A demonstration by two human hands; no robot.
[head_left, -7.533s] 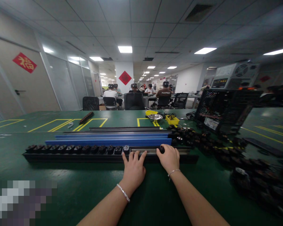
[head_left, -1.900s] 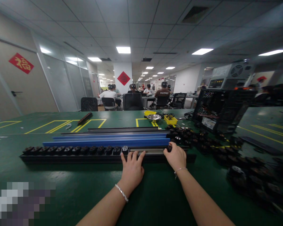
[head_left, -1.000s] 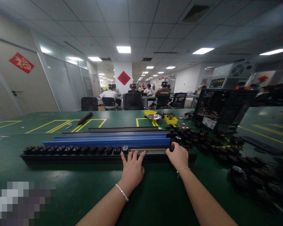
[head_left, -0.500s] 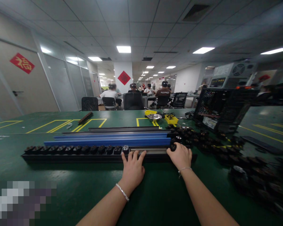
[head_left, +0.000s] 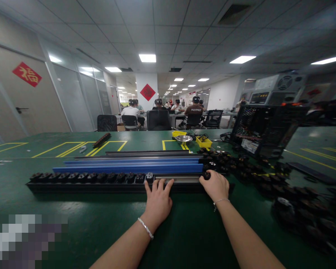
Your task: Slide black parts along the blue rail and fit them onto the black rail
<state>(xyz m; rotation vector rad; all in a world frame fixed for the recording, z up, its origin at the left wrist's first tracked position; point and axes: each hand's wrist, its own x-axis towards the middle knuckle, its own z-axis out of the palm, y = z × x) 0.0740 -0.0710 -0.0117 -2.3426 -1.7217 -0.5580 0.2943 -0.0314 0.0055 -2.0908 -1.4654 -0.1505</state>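
A long black channel rail [head_left: 81, 189] lies crosswise on the green table, with a row of small black modules [head_left: 101, 177] seated along its left and middle part. My left hand [head_left: 159, 200] rests on the rail just right of the last module, its fingers spread and the thumb beside that module. Toward the rail's right end, my right hand [head_left: 216, 185] is closed, thumb and fingers around a small black module [head_left: 206, 175] that is partly hidden. Between my hands runs a bare stretch of the rail's pale inner track [head_left: 182, 179].
Behind the rail lie blue rails [head_left: 128, 169]. Many loose black modules [head_left: 240, 164] are heaped on the right. Farther back are a metal bowl [head_left: 184, 139], a yellow bin [head_left: 204, 142] and an open computer case [head_left: 257, 130]. People sit at desks in the distance.
My right hand has shifted very slightly to the right along the rail. My left hand keeps its place, and the objects on the table stay where they were.
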